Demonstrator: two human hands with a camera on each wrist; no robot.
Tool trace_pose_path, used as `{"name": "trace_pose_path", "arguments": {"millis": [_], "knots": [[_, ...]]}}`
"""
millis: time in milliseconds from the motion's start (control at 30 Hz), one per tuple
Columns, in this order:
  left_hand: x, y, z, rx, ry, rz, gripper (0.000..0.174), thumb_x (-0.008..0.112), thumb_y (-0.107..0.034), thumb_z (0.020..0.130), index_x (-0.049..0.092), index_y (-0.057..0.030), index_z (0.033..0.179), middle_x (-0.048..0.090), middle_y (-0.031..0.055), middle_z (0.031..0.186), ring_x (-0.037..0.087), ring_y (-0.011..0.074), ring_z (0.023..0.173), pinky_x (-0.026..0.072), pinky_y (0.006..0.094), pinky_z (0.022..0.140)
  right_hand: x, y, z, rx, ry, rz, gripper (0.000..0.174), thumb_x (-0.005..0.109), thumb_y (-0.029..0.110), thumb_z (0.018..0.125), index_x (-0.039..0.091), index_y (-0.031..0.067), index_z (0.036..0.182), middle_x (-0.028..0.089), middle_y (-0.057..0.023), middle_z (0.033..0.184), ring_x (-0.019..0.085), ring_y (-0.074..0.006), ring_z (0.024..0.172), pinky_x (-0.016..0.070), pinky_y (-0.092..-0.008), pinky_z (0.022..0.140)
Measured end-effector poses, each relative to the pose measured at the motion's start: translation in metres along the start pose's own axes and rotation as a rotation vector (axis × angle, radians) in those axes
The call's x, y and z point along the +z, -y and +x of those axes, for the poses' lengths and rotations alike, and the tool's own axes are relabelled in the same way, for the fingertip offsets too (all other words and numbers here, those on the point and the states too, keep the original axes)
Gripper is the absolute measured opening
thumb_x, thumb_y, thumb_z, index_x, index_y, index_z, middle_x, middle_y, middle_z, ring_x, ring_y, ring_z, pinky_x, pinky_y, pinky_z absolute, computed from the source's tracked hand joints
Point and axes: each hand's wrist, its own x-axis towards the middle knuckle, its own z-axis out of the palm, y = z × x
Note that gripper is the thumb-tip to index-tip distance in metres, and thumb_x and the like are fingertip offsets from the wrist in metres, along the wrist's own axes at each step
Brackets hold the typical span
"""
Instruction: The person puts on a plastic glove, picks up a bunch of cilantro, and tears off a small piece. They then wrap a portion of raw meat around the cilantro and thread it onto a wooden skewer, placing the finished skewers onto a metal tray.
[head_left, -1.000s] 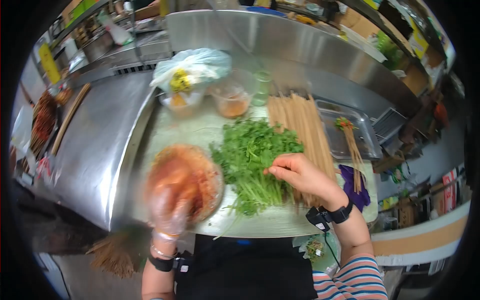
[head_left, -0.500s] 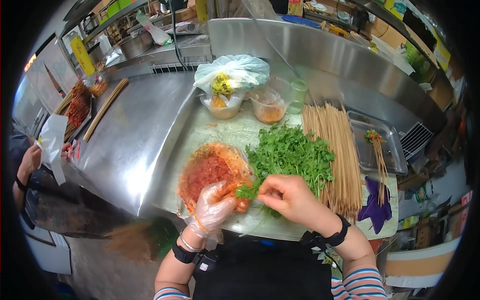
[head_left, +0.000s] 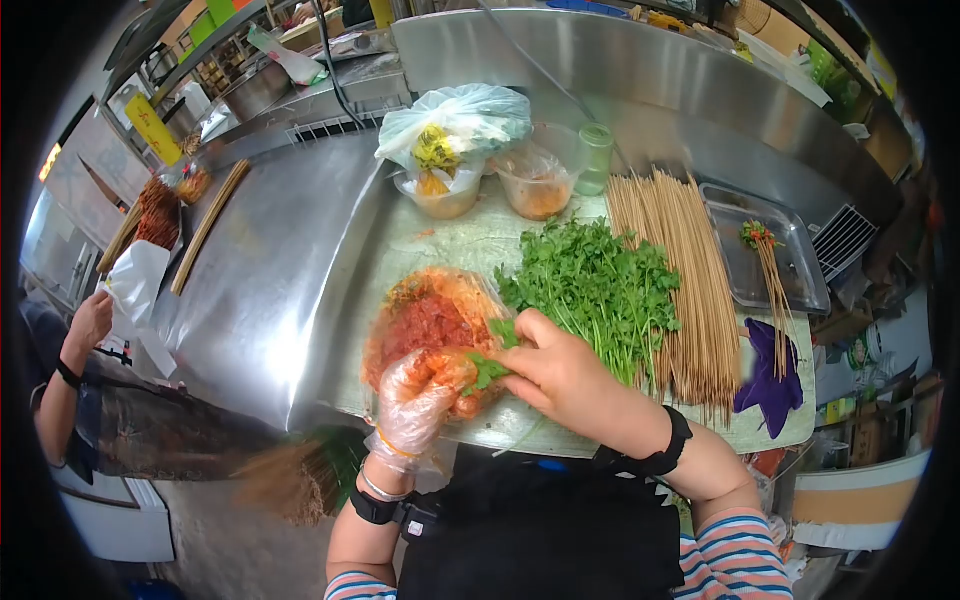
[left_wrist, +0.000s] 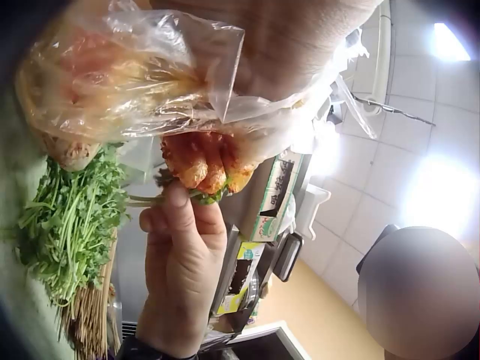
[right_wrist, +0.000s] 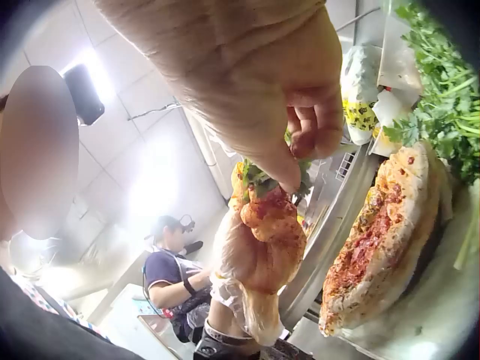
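In a clear plastic glove smeared with red sauce, my left hand curls its fingers round a cilantro sprig at the near edge of a bowl. Whether meat is also in that palm, I cannot tell. My bare right hand pinches the same sprig between thumb and fingers, right at the left fingertips. Green leaves stick out between both hands, and the left wrist view shows stems beside the right thumb. Red seasoned meat fills the bowl. A cilantro pile lies beyond my right hand.
Bare bamboo skewers lie right of the cilantro. Further right are a metal tray, several loaded skewers and a purple cloth-like piece. Two plastic tubs and a green glass stand behind. Another person's hand shows at left.
My right hand has moved from the cilantro pile to the left hand with a sprig. The left hand has come out of the meat and curled round the leaves.
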Motion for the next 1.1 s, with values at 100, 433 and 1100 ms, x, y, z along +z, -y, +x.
{"name": "trace_pose_path", "arguments": {"millis": [100,433,1100], "knots": [[0.004,0.001,0.002,0.029,-0.065,-0.153,0.02,0.059,-0.001,0.087,0.06,0.0059,0.105,0.065,0.0084,0.094,0.061,0.0123,0.075,0.0504,0.0238,0.065,-0.012,0.012,0.001,0.132,-0.082,0.015,0.042,0.072,0.006,0.074,0.058,0.0033,0.113,0.048,-0.0146,0.1,0.058,-0.0313,0.083,0.0491,-0.0367,0.071],[0.006,0.005,0.001,0.021,-0.01,0.007,0.019,0.06,-0.002,0.087,0.06,0.0064,0.104,0.064,0.0083,0.09,0.06,0.0121,0.071,0.0498,0.024,0.061,0.01,-0.014,0.004,0.06,-0.021,0.202,0.031,0.069,-0.001,0.074,0.061,-0.0023,0.104,0.051,-0.0087,0.096,0.059,-0.0169,0.072,0.0493,-0.0281,0.063],[-0.008,0.043,-0.023,0.034,0.006,0.387,0.011,0.063,-0.002,0.086,0.063,0.0029,0.095,0.065,0.0064,0.091,0.061,0.0125,0.075,0.0511,0.026,0.069,0.034,-0.027,-0.027,0.44,-0.089,0.942,0.008,0.066,-0.003,0.081,0.064,-0.0031,0.089,0.058,-0.0043,0.092,0.063,-0.0103,0.079,0.0515,-0.0216,0.07]]}}
